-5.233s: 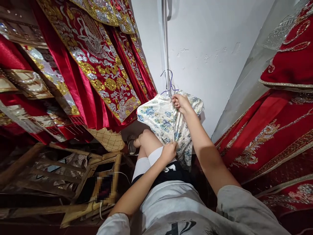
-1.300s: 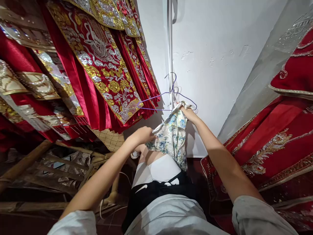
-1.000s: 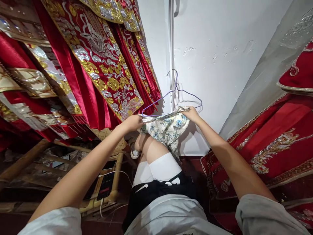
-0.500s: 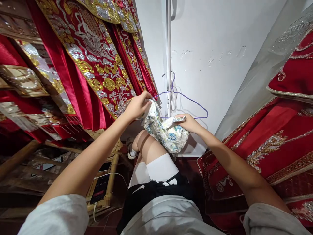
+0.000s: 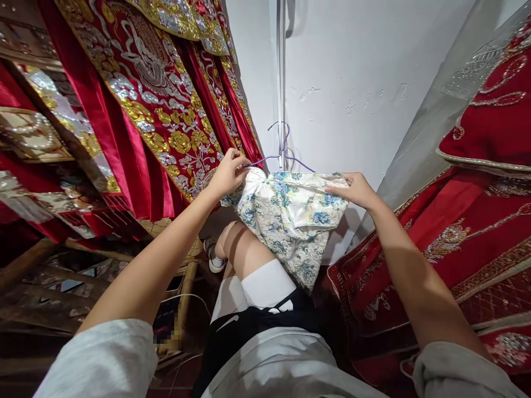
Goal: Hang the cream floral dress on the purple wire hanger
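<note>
Shirt [image 5: 286, 215]: white, blue floral print, short-sleeved, located directly below the hanger [image 5: 287, 142] and covering the lower part of that hanger's purple wire. Its upper edge is spread between my two hands; the body hangs in folds, the hem ending in a point lower down.

My left hand [image 5: 228, 176], left of the hanger, has thumb and fingers narrowed on the shirt's shoulder, with the hanger's left wire running up to the fingertips. My right hand [image 5: 357, 189], right of the hanger, grips the opposite upper edge, thumb and fingers closed on the cloth. Whether the hanger's right end is inside a sleeve, I cannot tell.

Pole [image 5: 281, 83]: rises immediately above the hanger, against a white wall [image 5: 352, 61] with scuffed paint. Embroidered skirt [image 5: 174, 119]: red with gold and silver, left of the hanger. Beaded gown [image 5: 489, 135]: red, well to its right. Chair [image 5: 188, 287]: wooden, below and left of the hanger, a phone [image 5: 166, 316] upon it, partly pixelated.
</note>
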The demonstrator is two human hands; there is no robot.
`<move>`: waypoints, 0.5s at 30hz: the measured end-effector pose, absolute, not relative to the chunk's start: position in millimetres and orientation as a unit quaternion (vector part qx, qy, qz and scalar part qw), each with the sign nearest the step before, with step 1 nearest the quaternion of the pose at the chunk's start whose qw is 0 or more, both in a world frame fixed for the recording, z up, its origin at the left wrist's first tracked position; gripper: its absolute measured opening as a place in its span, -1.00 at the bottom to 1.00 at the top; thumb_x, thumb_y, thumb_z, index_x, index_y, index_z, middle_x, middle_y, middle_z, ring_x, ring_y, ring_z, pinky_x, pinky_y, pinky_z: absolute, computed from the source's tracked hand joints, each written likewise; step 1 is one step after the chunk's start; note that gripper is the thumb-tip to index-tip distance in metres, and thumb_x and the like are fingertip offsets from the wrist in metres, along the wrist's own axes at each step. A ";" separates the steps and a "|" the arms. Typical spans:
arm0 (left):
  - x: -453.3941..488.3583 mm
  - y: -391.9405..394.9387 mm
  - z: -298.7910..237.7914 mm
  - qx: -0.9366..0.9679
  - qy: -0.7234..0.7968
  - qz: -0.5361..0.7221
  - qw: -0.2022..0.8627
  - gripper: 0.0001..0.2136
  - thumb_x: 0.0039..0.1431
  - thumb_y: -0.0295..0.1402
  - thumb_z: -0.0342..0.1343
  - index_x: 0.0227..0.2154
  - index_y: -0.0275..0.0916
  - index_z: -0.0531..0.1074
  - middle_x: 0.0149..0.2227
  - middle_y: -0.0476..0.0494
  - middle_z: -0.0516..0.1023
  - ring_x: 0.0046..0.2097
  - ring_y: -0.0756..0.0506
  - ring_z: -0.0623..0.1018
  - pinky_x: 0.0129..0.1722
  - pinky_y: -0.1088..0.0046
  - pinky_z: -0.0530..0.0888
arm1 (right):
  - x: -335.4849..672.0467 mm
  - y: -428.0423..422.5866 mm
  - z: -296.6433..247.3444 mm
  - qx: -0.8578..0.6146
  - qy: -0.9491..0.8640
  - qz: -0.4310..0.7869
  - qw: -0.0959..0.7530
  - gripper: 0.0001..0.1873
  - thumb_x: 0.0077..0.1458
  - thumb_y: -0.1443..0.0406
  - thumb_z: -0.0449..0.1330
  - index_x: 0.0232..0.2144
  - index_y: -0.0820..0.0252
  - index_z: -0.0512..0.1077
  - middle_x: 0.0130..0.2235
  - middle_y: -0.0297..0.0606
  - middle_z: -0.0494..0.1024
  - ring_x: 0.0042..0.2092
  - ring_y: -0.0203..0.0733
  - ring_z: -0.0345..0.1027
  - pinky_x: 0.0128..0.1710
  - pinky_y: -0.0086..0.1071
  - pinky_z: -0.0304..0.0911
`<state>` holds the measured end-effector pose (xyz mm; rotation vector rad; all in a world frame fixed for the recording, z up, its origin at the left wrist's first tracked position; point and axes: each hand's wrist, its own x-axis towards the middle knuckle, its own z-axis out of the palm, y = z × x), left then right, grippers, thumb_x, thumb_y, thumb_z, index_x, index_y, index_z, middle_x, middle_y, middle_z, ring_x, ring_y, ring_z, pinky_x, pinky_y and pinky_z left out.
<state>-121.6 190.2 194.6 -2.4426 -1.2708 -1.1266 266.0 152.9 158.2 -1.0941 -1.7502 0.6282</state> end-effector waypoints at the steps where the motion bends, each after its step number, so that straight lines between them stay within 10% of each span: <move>1: -121.5 188.5 195.4 -0.800 -0.438 -0.400 0.090 -0.85 0.18 -0.35 0.15 -0.20 -0.22 0.47 -0.08 -0.24 0.42 -0.05 -0.20 0.45 -0.02 0.19 0.46 | 266.7 152.5 162.4 -0.444 -0.706 0.283 0.473 -0.50 -0.24 0.06 0.51 -0.31 0.32 0.64 -0.26 -0.10 0.68 -0.22 0.03 0.55 -0.30 -0.27 0.41; 10: -137.1 172.6 187.8 -0.713 -0.508 -0.476 0.089 -0.76 0.25 -0.16 0.10 -0.42 -0.23 0.39 -0.36 -0.13 0.51 -0.31 -0.10 0.46 -0.23 0.36 0.38 | 280.9 158.9 159.2 -0.377 -0.565 0.549 0.487 -0.47 -0.44 0.02 0.56 -0.45 0.23 0.55 -0.47 -0.15 0.63 -0.37 0.03 0.55 -0.36 -0.22 0.46; 15: -126.6 176.3 177.4 -0.748 -0.488 -0.451 0.013 -0.75 0.30 -0.25 -0.02 -0.22 -0.26 0.51 -0.24 -0.18 0.62 -0.23 -0.14 0.54 -0.19 0.35 0.43 | 229.3 149.4 141.1 -0.337 -0.578 0.511 0.540 -0.45 0.23 -0.13 0.12 -0.23 0.24 0.55 -0.23 -0.12 0.64 -0.13 -0.01 0.55 -0.13 -0.15 0.48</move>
